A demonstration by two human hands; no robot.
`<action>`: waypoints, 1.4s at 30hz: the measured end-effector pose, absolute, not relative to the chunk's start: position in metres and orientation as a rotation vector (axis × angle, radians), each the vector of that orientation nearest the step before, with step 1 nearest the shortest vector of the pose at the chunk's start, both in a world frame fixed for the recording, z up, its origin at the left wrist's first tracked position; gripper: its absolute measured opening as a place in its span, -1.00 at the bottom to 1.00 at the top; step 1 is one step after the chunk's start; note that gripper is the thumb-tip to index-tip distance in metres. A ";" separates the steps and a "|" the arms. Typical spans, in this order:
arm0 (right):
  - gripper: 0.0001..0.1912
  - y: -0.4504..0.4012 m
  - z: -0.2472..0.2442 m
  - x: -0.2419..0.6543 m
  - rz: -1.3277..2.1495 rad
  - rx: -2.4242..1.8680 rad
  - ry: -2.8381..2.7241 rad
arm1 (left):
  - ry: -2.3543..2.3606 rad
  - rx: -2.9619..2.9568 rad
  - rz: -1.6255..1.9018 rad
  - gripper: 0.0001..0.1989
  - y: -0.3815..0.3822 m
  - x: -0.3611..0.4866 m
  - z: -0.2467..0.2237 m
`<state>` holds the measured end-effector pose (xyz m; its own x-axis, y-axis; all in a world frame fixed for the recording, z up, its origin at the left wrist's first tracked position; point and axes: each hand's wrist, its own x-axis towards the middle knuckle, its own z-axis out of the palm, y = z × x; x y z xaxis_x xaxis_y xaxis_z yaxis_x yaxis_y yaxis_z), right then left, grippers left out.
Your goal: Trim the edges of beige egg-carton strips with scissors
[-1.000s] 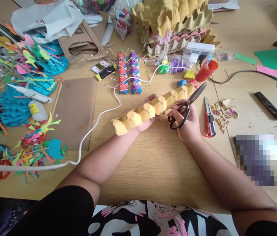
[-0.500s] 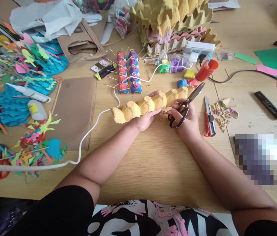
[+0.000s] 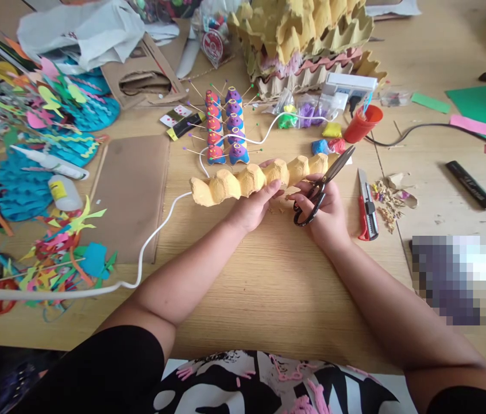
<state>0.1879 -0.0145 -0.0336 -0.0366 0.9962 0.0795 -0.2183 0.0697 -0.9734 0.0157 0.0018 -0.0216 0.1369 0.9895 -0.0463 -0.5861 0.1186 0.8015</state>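
Observation:
A yellow egg-carton strip (image 3: 226, 185) with a row of bumps is held above the table, slanting up to the right. My left hand (image 3: 254, 208) grips it from below near its middle, thumb on the front side. In my right hand (image 3: 327, 210) are black-handled scissors (image 3: 333, 169), blades pointing up and right beside the strip's right end. The fingers of my right hand also lie close to the strip's lower edge; whether they touch it is hard to tell. Behind the strip stand two painted egg-carton rows, one red (image 3: 214, 125) and one purple (image 3: 235, 123), with pins sticking out.
A red box cutter (image 3: 367, 215) and shavings (image 3: 392, 198) lie right of my right hand. A white cable (image 3: 150, 236) crosses the left side over a brown board (image 3: 128, 195). Stacked egg trays (image 3: 303, 34), a red cup (image 3: 362, 123) and clay bags stand behind.
The strip has shifted slightly left and its left end has risen a little. My left thumb has come up onto its front side. The scissors have moved slightly left.

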 end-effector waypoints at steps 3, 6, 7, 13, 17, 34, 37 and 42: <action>-0.42 -0.015 -0.032 0.188 1.280 -0.991 -1.126 | 0.662 0.719 1.322 -0.29 0.002 0.018 -0.021; -0.41 -0.016 -0.030 0.188 1.257 -1.048 -1.161 | 0.701 0.700 1.336 -0.36 0.002 0.019 -0.020; -0.41 -0.016 -0.030 0.188 1.244 -1.062 -1.184 | 0.717 0.686 1.338 -0.38 0.002 0.019 -0.020; -0.39 -0.018 -0.024 0.190 1.245 -1.070 -1.238 | 0.736 0.580 1.388 -0.53 0.005 0.019 -0.022; -0.36 -0.023 -0.015 0.193 1.384 -1.142 -1.288 | 0.792 0.504 1.440 -0.74 0.009 0.018 -0.021; -0.35 -0.027 0.006 0.198 1.689 -1.114 -1.645 | 1.058 0.645 1.726 -0.68 0.013 0.013 -0.034; -0.36 -0.025 0.011 0.199 1.703 -1.165 -1.696 | 1.087 0.691 1.741 -0.63 0.012 0.012 -0.034; -0.37 -0.021 0.014 0.204 1.649 -1.179 -1.773 | 1.052 0.760 1.784 -0.68 0.010 0.011 -0.033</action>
<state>0.2036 -0.0210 0.0143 -0.5366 0.8135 -0.2241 0.2822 -0.0772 -0.9562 0.0113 0.0095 -0.0331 -0.4048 0.9124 0.0601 -0.3891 -0.2313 0.8917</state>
